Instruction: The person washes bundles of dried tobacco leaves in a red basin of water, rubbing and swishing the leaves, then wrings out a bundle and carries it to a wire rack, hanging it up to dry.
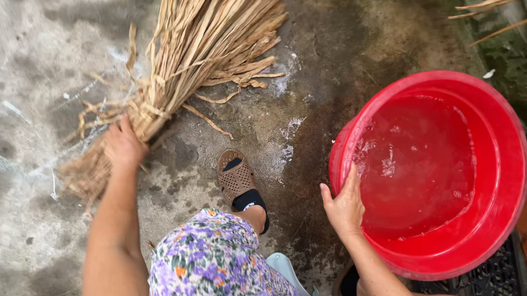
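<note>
The left hand (122, 146) is gripping the broom (183, 72) (pointing far-right); the right hand (344, 206), fingers together, is holding the tub (514, 179) rim.

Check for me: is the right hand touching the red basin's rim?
Touching. The head view shows the right hand gripping the near rim of the red basin, thumb over the inner wall above the water; no gap shows.
</note>
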`<state>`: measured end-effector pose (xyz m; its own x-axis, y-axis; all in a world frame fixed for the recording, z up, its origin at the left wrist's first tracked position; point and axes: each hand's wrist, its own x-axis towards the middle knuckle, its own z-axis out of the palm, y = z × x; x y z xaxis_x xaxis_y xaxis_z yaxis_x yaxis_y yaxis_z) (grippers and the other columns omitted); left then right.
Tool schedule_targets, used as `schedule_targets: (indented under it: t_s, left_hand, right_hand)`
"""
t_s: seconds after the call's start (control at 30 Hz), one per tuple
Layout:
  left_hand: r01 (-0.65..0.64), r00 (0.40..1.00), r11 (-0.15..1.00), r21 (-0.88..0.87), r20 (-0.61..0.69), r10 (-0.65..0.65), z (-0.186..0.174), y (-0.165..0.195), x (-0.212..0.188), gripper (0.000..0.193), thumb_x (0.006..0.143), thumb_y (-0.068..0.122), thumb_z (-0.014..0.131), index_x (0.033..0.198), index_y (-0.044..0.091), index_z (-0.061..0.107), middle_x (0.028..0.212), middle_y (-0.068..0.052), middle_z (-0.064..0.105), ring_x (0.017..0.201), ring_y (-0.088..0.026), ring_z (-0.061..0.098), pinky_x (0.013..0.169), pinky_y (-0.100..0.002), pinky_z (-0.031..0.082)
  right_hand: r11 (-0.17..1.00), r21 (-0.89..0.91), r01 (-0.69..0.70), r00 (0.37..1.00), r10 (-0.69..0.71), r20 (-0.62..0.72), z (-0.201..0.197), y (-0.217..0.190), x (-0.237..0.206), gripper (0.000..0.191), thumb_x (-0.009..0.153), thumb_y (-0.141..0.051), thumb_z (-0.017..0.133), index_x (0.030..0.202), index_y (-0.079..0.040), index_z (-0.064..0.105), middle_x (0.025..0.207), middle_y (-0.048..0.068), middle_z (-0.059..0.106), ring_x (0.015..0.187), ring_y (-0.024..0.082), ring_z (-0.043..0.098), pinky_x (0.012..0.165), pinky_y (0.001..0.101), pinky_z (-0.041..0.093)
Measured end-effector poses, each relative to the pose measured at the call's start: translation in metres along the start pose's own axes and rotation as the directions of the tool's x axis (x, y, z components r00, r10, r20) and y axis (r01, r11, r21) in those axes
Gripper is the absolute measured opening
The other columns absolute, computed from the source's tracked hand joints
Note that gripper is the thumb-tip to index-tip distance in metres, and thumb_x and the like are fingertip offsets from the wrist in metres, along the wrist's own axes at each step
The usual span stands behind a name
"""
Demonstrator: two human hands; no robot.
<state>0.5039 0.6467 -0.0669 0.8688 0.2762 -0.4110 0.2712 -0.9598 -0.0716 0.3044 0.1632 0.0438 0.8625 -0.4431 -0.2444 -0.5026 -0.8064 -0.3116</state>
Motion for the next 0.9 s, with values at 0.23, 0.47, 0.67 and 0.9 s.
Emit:
schedule_targets:
  t_s: [0.23,0.47,0.67,0.9]
  left_hand:
    - [-0.101,0.983,0.988,-0.119,-0.168,0.080,0.033,0.012,-0.063,0.072,0.081,0.020,0.076,0.148,0.012,0.051,0.126,-0.023,0.065,0.114,-0.039,0.062,0.094,-0.050,0.053]
    - [-0.087,0.980,0.955,0.284,-0.147,0.133,-0.067,-0.016,-0.054,0.075,0.086,0.045,0.072,0.153,0.020,0.047,0.110,-0.016,0.069,0.109,-0.031,0.060,0.090,-0.046,0.049]
    - [-0.095,0.879,0.789,0.607,-0.320,0.353,-0.214,-0.010,-0.045,0.034,0.104,0.025,0.056,0.137,0.022,0.061,0.122,-0.015,0.071,0.120,-0.033,0.061,0.100,-0.047,0.045]
    - [-0.136,0.602,0.711,0.690,-0.512,0.612,-0.310,0.046,-0.065,0.060,0.078,0.038,0.069,0.136,0.038,0.056,0.154,-0.005,0.053,0.140,-0.038,0.040,0.109,-0.068,0.018]
  right_hand:
    - [0.998,0.050,-0.029,0.999,0.028,0.026,-0.002,0.003,0.001,0.097,0.087,-0.034,0.073,0.161,-0.011,0.016,0.146,0.023,0.048,0.132,0.043,0.052,0.103,0.0538,0.048]
    - [0.996,0.080,0.040,0.999,-0.040,0.000,0.000,0.010,0.004,0.100,0.086,-0.032,0.074,0.160,-0.009,0.011,0.146,0.027,0.044,0.131,0.045,0.050,0.104,0.0556,0.046]
    - [0.991,0.098,0.090,0.996,-0.088,-0.024,0.000,0.016,0.005,0.098,0.088,-0.029,0.076,0.160,-0.011,0.013,0.149,0.030,0.038,0.138,0.047,0.042,0.103,0.0549,0.044]
    - [0.957,0.252,0.143,0.990,-0.141,-0.027,0.005,0.032,0.005,0.094,0.088,-0.024,0.074,0.161,-0.009,0.016,0.155,0.023,0.041,0.135,0.042,0.048,0.106,0.0502,0.045]
